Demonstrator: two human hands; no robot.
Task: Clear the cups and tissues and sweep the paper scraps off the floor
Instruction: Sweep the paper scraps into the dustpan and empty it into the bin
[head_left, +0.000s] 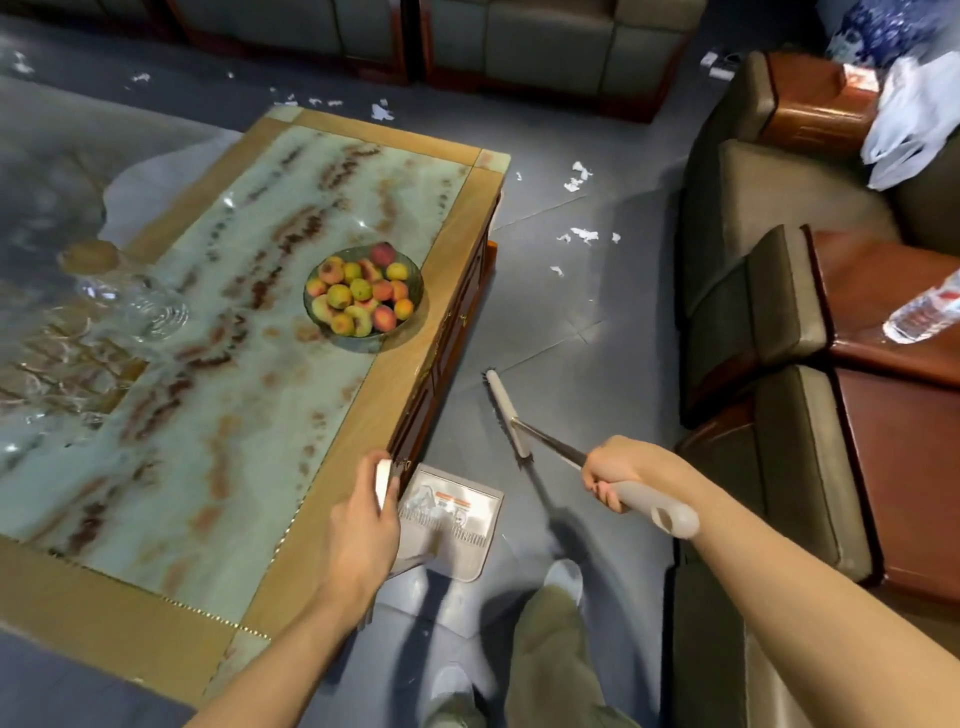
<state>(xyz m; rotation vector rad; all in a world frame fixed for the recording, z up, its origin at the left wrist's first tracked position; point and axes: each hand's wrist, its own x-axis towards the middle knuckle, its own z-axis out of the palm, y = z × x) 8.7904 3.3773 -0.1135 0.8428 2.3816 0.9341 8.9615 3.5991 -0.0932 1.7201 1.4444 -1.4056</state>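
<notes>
Fingers (598, 488) grip broom (505, 408) and dustpan (460, 525); bowl (359, 343) holds fruit (360, 291).

The table (453, 218) top gleamed: polished green stone veined with rust, glossy enough to throw reflections, framed in a smooth tan wood-look border. The broom (506, 410) showed a pale matt plastic head and grip, joined by a shiny metal shaft. The dustpan (460, 525) was dull grey plastic with a printed label stuck on. The floor (597, 322) tiles looked smooth, faintly sheened, and the paper scraps (584, 235) white and ragged. The armchairs (779, 312) wore matt olive leather — the side table (878, 280) was lacquered red-brown wood, and the bottle (924, 312) clear plastic.
</notes>
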